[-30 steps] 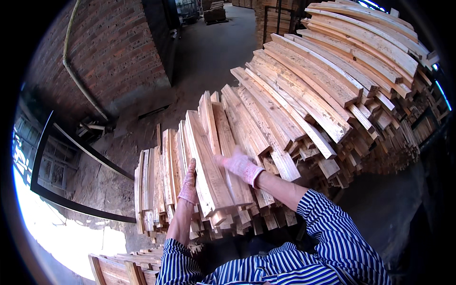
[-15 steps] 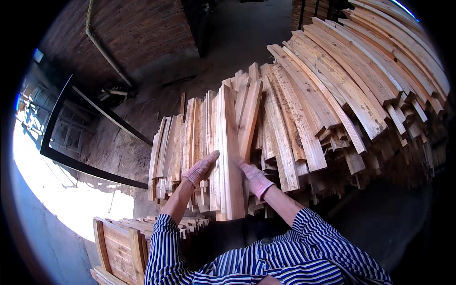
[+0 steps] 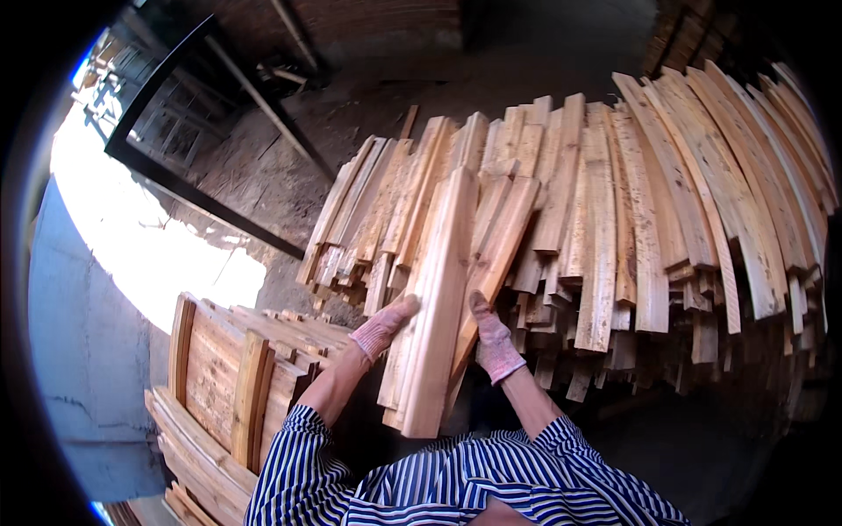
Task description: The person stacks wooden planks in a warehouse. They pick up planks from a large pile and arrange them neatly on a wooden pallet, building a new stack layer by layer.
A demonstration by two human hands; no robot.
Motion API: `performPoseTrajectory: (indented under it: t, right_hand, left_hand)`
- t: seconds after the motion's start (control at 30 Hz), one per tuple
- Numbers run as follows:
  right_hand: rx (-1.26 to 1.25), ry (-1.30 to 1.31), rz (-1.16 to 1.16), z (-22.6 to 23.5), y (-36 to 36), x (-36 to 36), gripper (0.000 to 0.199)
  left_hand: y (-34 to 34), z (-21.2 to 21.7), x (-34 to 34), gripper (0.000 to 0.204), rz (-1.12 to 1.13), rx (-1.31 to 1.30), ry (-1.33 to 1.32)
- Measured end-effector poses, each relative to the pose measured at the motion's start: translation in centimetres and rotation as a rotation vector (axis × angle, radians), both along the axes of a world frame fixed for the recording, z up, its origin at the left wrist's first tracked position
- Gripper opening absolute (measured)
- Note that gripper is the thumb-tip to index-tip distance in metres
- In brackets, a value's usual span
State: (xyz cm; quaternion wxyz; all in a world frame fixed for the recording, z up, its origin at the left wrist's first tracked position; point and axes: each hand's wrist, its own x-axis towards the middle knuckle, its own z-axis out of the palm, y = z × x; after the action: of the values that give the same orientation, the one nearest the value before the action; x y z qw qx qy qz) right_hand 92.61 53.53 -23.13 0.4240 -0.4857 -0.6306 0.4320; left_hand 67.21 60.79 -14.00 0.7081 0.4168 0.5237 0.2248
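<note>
Between my two gloved hands I hold a bundle of long, pale wooden boards (image 3: 438, 307), their near ends pointing at my body. My left hand (image 3: 386, 326) is closed on the bundle's left side, thumb on top. On the right side my right hand (image 3: 496, 340) grips the edge of a slanting board (image 3: 502, 254) that crosses beside the others; its fingers are partly hidden beneath the wood. Behind and under the bundle lies a wide pile of similar boards (image 3: 600, 237), laid side by side in uneven layers.
At lower left stands a wooden stack with upright posts (image 3: 250, 394), holding more boards. A black metal frame (image 3: 206, 203) rises beyond it, at the pile's left end. A brick wall (image 3: 395, 31) is at the back. Bright sunlight falls on the ground (image 3: 175, 272) at left.
The held boards have come away from the pile toward my body, with their near ends swung left. My view has turned left, showing more of the lower-left stack. Both hands keep their grip.
</note>
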Motion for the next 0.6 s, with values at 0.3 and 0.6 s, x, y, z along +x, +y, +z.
performPoseTrajectory:
  t: [0.3, 0.6]
  right_hand:
    - [-0.710, 0.968, 0.014, 14.6, -1.3, -8.0, 0.048]
    - [-0.578, 0.647, 0.673, 28.9, -0.4, -20.7, 0.070]
  left_hand:
    - [-7.0, 9.8, -4.4, 0.133, 0.329, 0.151, -0.286]
    - [-19.7, 22.0, -14.8, 0.119, 0.811, 0.573, -0.220]
